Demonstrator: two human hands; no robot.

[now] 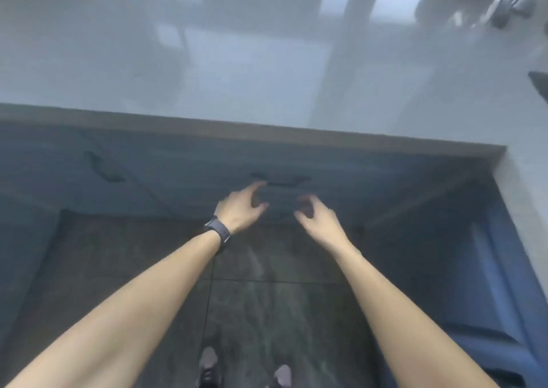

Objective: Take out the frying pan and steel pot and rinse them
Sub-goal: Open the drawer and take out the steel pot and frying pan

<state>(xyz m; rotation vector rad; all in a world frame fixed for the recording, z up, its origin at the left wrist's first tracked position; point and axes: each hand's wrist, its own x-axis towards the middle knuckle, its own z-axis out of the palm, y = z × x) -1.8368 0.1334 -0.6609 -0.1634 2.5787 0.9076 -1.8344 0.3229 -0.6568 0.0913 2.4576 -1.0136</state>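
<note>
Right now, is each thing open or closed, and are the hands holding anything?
Left hand: open, fingertips reaching at the drawer handle, no grip yet.
Right hand: loosely curled, holding nothing.
Drawer: closed.
Left cabinet handle: untouched.
Watch: strapped on the left wrist.
Pan and pot: not visible.

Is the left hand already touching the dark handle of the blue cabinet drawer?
Cannot tell. In the blurred head view the left hand points its fingertips up to the left end of the dark handle, but motion blur hides any contact or gap.
</note>
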